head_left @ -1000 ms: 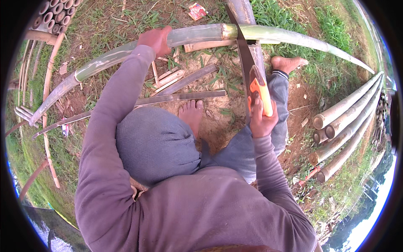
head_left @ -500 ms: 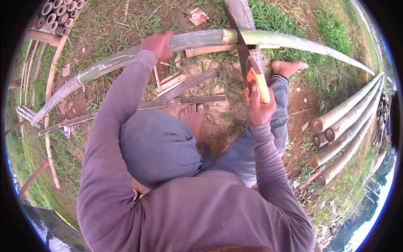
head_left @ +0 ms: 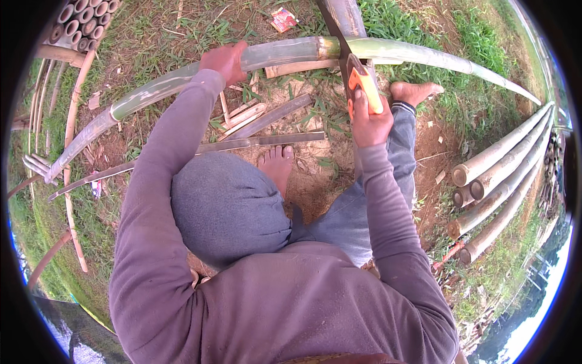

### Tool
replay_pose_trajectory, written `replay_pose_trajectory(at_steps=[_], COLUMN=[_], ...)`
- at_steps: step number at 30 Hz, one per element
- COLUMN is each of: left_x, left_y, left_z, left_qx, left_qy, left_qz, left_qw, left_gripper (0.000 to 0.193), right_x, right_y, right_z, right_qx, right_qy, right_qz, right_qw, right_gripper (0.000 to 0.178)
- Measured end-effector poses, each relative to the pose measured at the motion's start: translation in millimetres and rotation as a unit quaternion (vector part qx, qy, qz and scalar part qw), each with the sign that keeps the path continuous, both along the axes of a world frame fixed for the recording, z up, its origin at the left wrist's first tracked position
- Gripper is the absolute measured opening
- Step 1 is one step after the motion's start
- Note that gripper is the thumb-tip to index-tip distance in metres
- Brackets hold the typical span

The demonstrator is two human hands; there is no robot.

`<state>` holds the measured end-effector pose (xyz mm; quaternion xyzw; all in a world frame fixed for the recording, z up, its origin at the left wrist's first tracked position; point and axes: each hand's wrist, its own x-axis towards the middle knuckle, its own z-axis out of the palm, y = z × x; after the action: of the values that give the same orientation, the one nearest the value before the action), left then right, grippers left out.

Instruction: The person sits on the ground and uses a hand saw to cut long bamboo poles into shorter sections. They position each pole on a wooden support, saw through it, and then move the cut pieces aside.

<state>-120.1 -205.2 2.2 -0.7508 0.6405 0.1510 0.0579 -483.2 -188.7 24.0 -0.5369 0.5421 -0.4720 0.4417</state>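
Observation:
A long green bamboo pole (head_left: 279, 53) lies crosswise in front of me, resting over a thicker pole (head_left: 347, 17) that points away. My left hand (head_left: 225, 62) is wrapped over the bamboo, left of a brown node ring. In my right hand (head_left: 371, 121) is the orange handle of a handsaw (head_left: 364, 88). The saw's dark blade crosses the bamboo just right of that node, its far end reaching beyond the pole. How deep the blade sits in the bamboo I cannot tell.
Split bamboo strips (head_left: 267, 118) and a long dark strip (head_left: 260, 141) lie on the ground before my bare feet. Several cut poles (head_left: 494, 176) are stacked at the right. A bundle of bamboo (head_left: 85, 24) shows its ends at the far left. A red wrapper (head_left: 284, 20) lies in the grass.
My right hand has pushed the saw forward, away from me, so its handle is now closer to the bamboo. My left hand keeps its hold on the pole.

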Motion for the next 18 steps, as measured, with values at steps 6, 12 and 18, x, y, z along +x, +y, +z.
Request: replay_pose_trajectory(at_steps=[6,12,18], left_x=[-7,-18,3], left_y=[-3,-14,0], left_z=[-3,2,-2], left_qx=[-0.028,-0.023,-0.043], left_qy=[0.010,0.008,0.004], left_qz=[-0.015,-0.019,-0.014], left_qw=[0.999,1.000,0.999], left_gripper=[0.066,0.064,0.057], right_x=[-102,1,-31], right_y=[167,-50,53], right_z=[20,-18,6], right_qx=[-0.010,-0.043,0.040], right_qy=[0.040,0.108,-0.032], right_qz=[-0.008,-0.033,-0.028], right_qw=[0.999,0.993,0.998], right_gripper=[0.023,0.028,0.020])
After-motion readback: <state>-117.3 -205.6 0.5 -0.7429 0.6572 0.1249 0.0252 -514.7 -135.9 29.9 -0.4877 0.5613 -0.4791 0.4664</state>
